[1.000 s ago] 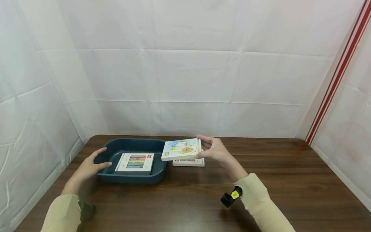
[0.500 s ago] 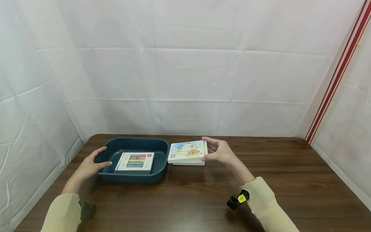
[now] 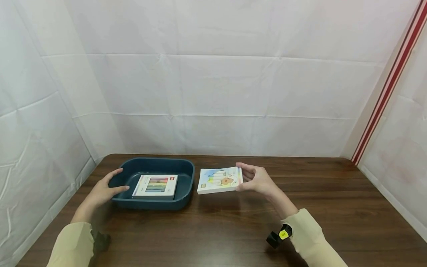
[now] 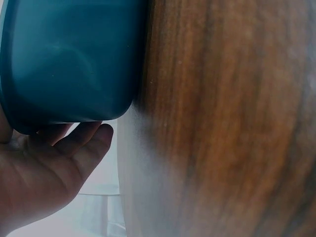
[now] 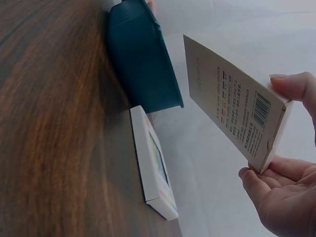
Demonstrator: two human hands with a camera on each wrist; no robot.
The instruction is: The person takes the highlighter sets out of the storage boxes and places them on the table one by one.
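Right hand (image 5: 286, 197) pinching a flat white box (image 5: 232, 103) by its edge at 4 o'clock, barcode face showing, raised above the wooden table (image 5: 54, 128). A second white box (image 5: 153, 163) lies flat at 6 o'clock; dark teal tray (image 5: 140, 64) at 12 o'clock.
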